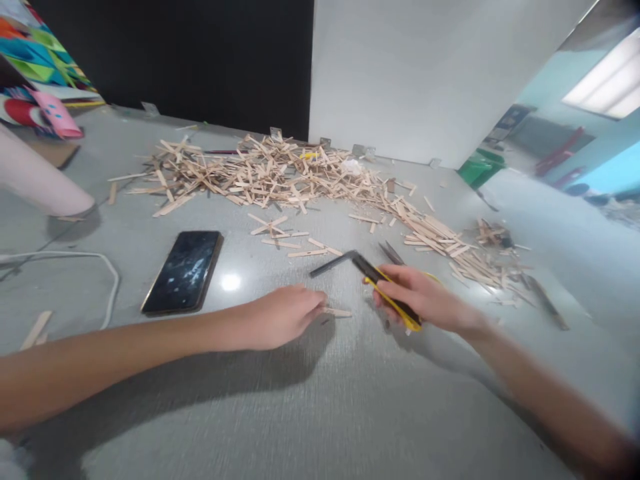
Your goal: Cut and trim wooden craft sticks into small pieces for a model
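Observation:
My right hand grips a yellow and black utility knife, its tip pointing up and left toward the table's middle. My left hand rests on the grey table, fingers pressed on a short wooden stick piece that pokes out to the right of the fingertips. The two hands are about a hand's width apart. A dark metal strip lies just beyond the knife tip.
A big heap of cut wooden sticks spreads along the back and trails to the right. A black phone lies left of centre. A white cable loops at the left edge. Scissors lie behind my right hand.

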A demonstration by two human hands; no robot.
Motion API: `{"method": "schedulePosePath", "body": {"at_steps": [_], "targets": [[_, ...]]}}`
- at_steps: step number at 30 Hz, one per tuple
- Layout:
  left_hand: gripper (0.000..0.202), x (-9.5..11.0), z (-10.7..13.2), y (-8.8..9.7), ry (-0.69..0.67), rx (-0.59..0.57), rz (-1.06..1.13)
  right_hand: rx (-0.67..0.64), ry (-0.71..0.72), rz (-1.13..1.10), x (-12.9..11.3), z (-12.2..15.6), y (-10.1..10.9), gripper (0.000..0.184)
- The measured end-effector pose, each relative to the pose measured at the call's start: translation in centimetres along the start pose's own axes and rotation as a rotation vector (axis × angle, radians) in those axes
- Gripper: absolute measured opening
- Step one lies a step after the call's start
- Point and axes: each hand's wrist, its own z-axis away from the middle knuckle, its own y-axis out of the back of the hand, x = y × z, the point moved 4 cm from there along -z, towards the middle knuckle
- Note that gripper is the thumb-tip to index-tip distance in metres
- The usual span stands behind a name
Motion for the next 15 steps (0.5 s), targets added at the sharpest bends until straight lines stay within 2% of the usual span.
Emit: {"method": "schedulePosePath", "body": {"at_steps": [3,6,10,15], "targets": [[0.032,-0.9,-0.7,0.3,0.017,-0.063,0.097,-0.033,0.174,0.638,-0.7,0.5,-0.4,0.026],[0.033,-2.1,-1.4,0.4,0.028,-0.112,0.173,-0.033,0.301,1.028,-0.7,1.0,-1.4,0.019],[0.034,-2.9,-1.8,0.3,0.04,-0.13,0.225,-0.012,0.374,1.157,0.0,1.0,-2.5,0.018],[0.031,-2.5,-1.8,0.4,0.029,-0.134,0.248,0.039,0.45,1.194,0.5,0.7,-2.8,0.02]]}}
